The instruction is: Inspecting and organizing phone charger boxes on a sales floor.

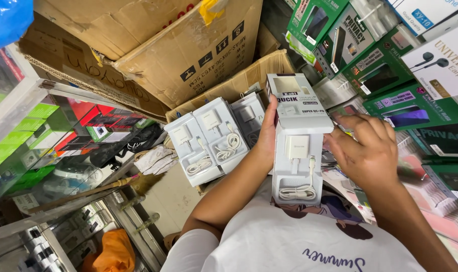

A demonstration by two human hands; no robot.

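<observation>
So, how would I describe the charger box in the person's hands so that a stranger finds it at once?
Start at the open cardboard carton holding identical white charger boxes. To its right, the left hand holds one charger box upright, lifted out of the carton.

Big cardboard boxes (153, 45) stacked up top, green screen-protector packs (385, 70) piled right, glass display case (42, 151) left with colourful boxes inside, broom (103, 187) leaning, orange bag (113, 252) on floor.
</observation>
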